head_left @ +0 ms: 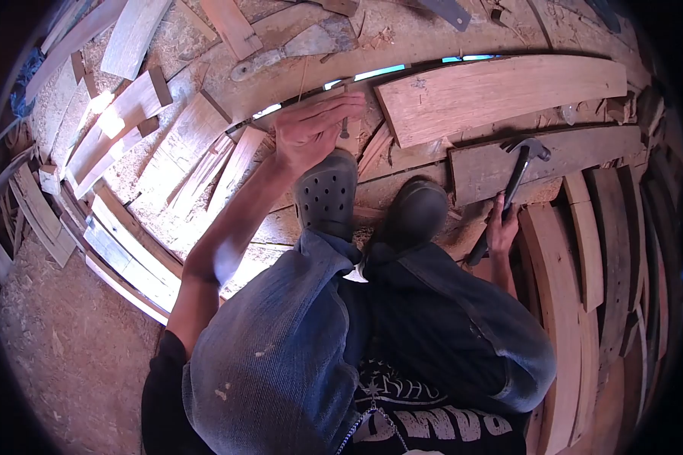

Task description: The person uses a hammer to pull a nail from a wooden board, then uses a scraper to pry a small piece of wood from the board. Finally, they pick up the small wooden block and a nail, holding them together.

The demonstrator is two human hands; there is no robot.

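My right hand (502,230) is wrapped round the handle of a claw hammer (516,178), its metal head up and away from me over a grey board. My left hand (311,127) is just beyond the toe of my left shoe, thumb and fingers pressed together. A dark nail (345,127) shows at its fingertips, seemingly pinched there. Under that hand lies a wooden plank, partly hidden by the hand and the shoe. To the right of the left hand is a wide pale board (501,95).
Offcuts (118,121) and sawdust cover the floor on the left. A handsaw (296,49) lies farther off. Long planks (554,303) are stacked along my right side. Light comes through narrow gaps (379,73) between boards. My shoes (326,189) rest on the wood.
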